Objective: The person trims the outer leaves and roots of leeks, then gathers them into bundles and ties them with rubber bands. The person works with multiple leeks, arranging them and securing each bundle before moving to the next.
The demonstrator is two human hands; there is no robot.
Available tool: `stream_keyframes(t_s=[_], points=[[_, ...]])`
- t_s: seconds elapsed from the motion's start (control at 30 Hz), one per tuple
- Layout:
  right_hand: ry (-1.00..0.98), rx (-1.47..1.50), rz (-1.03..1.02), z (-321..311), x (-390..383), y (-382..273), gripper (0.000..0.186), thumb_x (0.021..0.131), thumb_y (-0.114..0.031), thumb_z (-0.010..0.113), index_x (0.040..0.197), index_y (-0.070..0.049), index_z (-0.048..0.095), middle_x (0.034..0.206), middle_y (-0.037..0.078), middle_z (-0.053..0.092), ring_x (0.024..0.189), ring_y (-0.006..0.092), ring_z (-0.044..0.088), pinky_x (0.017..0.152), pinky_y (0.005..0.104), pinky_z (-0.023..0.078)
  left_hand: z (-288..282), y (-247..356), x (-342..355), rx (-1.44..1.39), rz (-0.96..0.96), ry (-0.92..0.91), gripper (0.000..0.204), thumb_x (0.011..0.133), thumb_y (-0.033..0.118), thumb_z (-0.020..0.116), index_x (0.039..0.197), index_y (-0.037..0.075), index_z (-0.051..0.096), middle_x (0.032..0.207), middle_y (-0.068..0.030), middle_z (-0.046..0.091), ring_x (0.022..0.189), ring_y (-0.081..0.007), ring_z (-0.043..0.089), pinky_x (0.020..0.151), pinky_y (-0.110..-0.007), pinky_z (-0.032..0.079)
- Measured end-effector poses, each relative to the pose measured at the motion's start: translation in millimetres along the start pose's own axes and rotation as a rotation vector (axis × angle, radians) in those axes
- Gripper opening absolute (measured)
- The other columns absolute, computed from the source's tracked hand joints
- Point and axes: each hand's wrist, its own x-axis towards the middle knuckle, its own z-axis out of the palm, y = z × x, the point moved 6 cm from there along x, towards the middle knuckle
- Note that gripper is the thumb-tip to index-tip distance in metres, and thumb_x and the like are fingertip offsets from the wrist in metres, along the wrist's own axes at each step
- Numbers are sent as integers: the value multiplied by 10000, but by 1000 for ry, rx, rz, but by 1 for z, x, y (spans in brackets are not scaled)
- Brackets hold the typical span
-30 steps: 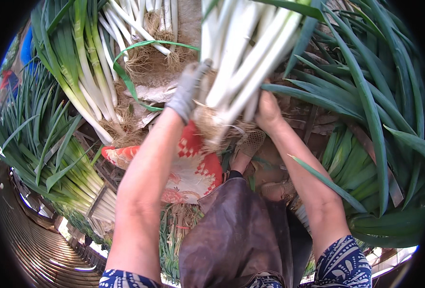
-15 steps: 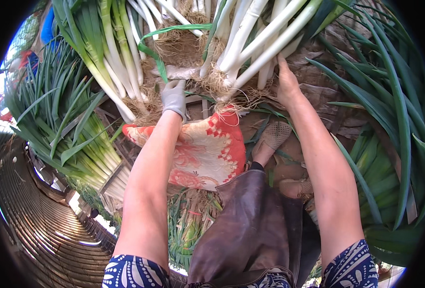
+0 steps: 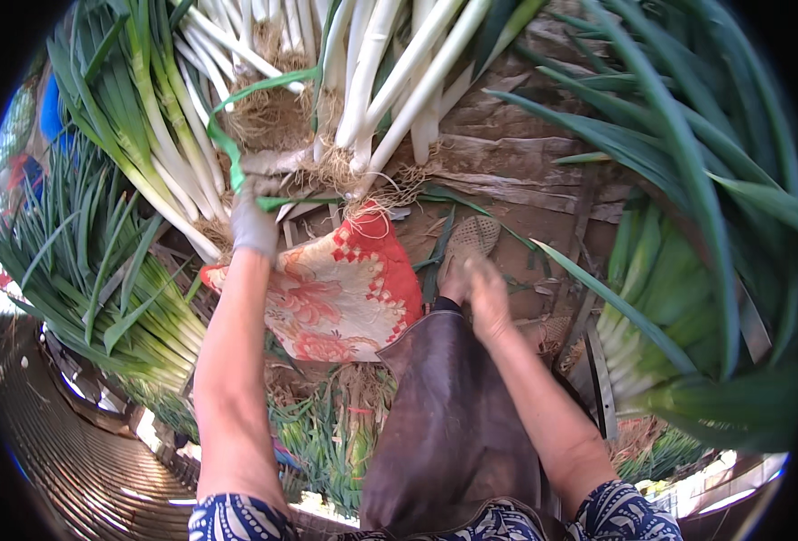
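Observation:
My left hand [image 3: 255, 224], in a pale grey glove, is closed beside the hanging end of a green tie strip [image 3: 228, 144]; blur hides what its fingers hold. Just left of it lies a bundle of leeks [image 3: 160, 153] with white stems and roots toward me. More leeks [image 3: 372, 90] lean beyond it, their roots spreading over the far edge of a red and cream floral cushion [image 3: 327, 307]. Bare and smeared by motion, my right hand [image 3: 487, 296] is in front of my shoe [image 3: 473, 236], above my brown apron [image 3: 448, 406], its fingers unclear.
Large green leek leaves [image 3: 669, 117] fill the right side, above another leek bundle [image 3: 638, 307]. On the left, a leafy bundle [image 3: 101, 243] lies near ridged curved sheeting [image 3: 83, 451]. Tied greens [image 3: 345, 424] lie behind the cushion. Brown wrapping [image 3: 507, 162] covers ground at the far right.
My right hand has left the leek stems and come back toward my body. My left hand stays near the green strip. The whole view has shifted, so things appear farther left.

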Motion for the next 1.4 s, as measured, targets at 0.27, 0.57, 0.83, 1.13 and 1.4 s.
stream_keyframes(t_s=[0.27, 0.57, 0.83, 1.13, 1.4], points=[[-552, -179, -336, 42, -213, -96, 565, 909, -318, 611, 1334, 15, 447, 1268, 149, 555, 1193, 215, 510, 1030, 325, 366, 72, 174, -339, 650, -131, -700, 218, 921, 129, 484, 905, 4, 662, 805, -105, 690, 730, -169, 669, 686, -315, 529], [-78, 538, 196, -143, -375, -117, 277, 935, -167, 489, 1141, 4, 562, 666, 20, 498, 497, 107, 414, 464, 252, 355, 158, 142, -507, 434, -172, -1606, 303, 876, 212, 644, 1108, 18, 630, 1095, -81, 644, 1012, -170, 602, 883, -292, 478], [1061, 283, 521, -363, -648, 125, 116, 865, -195, 613, 883, -81, 611, 523, -45, 389, 379, 79, 342, 350, 262, 257, 317, 82, -422, -162, -880, -950, 381, 950, 337, 496, 1270, 131, 497, 1279, -84, 542, 1206, -256, 481, 982, -455, 380], [725, 689, 192, -237, -454, 150, 128, 864, -173, 635, 865, -54, 587, 674, -1, 530, 533, 116, 476, 500, 263, 367, 309, 171, -396, 13, -467, -718, 260, 960, 204, 481, 1133, 33, 571, 1091, -119, 624, 976, -236, 612, 890, -351, 496], [23, 1285, -87, -129, -301, -13, 348, 948, -358, 542, 1019, -24, 612, 877, 56, 630, 658, 114, 604, 554, 242, 469, 356, 278, -550, 871, 577, -1051, 304, 873, 176, 658, 1098, -24, 614, 1025, -112, 656, 962, -185, 625, 840, -288, 488]])
